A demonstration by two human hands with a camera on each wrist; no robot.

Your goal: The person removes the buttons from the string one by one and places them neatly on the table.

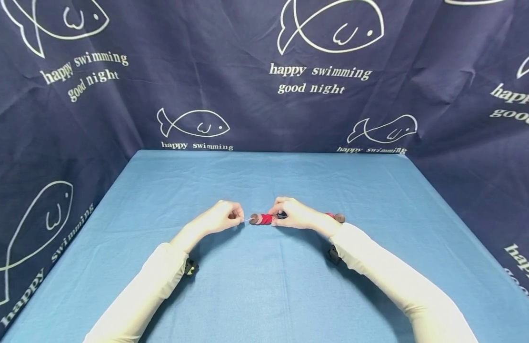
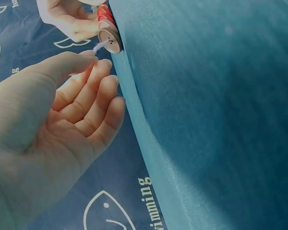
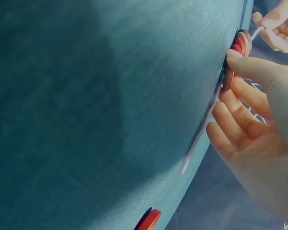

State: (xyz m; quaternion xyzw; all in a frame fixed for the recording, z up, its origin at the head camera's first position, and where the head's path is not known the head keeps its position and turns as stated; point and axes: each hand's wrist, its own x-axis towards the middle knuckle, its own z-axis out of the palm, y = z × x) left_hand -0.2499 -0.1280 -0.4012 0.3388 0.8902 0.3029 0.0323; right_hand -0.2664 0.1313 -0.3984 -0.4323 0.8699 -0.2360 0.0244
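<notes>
A row of red, pink and brown buttons [image 1: 266,219] is strung on a pale fuzzy cord over the blue cloth. My left hand [image 1: 223,216] pinches the cord's short end [image 2: 100,47] between thumb and index finger, just left of a brown button [image 2: 109,40]; its other fingers are loosely bent. At the row's right end, my right hand [image 1: 293,213] grips a dark brown button [image 3: 228,77] between thumb and fingers. In the right wrist view the long tail of the cord [image 3: 199,136] trails on the cloth below that hand. Fingers partly hide the row.
Beyond my right forearm lie a red button [image 1: 330,215] and a brown button [image 1: 339,217]. A blue cloth [image 1: 264,286] covers the table. Dark curtains [image 1: 247,57] with white fish prints stand behind it and at both sides.
</notes>
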